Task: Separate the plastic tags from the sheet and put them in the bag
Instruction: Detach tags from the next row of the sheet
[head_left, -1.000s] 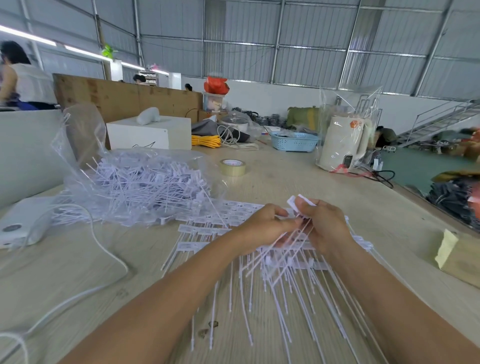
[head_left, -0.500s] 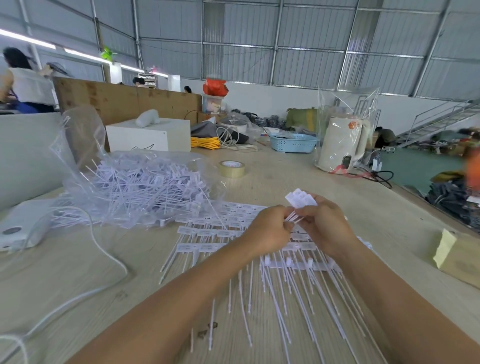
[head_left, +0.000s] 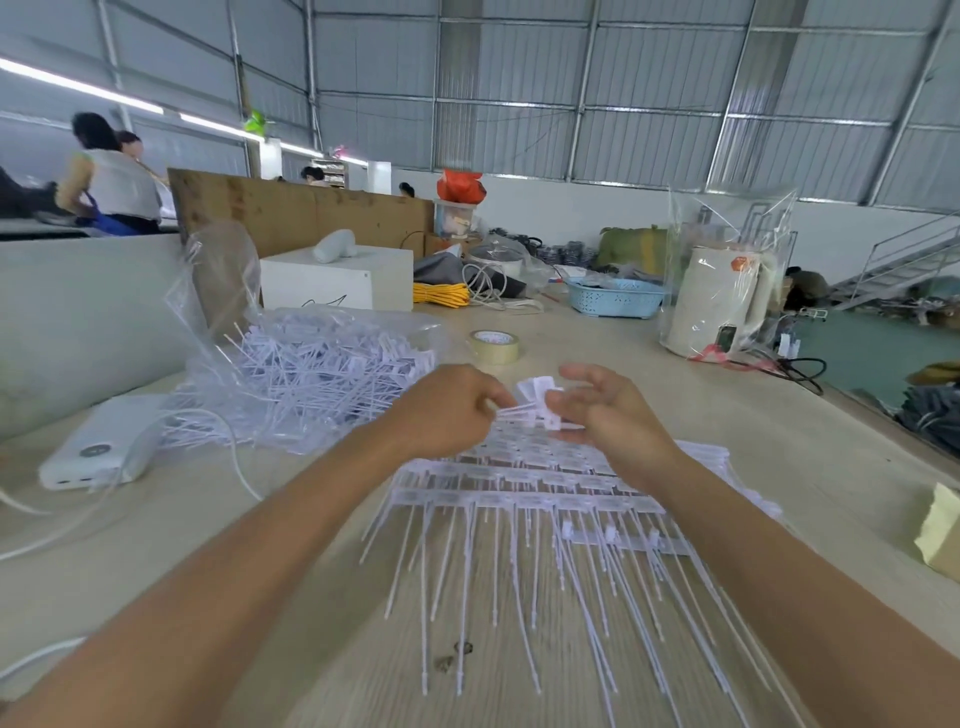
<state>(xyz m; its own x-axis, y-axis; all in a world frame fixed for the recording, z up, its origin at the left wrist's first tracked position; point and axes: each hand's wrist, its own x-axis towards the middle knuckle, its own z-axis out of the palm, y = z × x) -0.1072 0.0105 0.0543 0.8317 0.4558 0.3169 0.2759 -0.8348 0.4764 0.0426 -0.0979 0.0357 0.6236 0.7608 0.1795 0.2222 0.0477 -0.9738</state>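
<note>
Both hands meet above the table (head_left: 675, 395), the left hand (head_left: 447, 410) and right hand (head_left: 613, 415) sharing a small bunch of tags (head_left: 537, 402). Left of the grip, the stuffed bag (head_left: 311, 364) blocks that side, with a white device (head_left: 98, 449) and its cable (head_left: 228, 457) nearer. Just beyond lies a tape roll (head_left: 494, 345). Right of the grip the tabletop is bare until the wrapped kettle (head_left: 722, 306). Below, tag sheets (head_left: 519, 499) cover the surface.

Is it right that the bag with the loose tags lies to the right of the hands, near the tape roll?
Not quite. The head view shows the bag with loose tags to the left of the hands, beside the left hand, not the right hand. It does lie near the tape roll.
</note>
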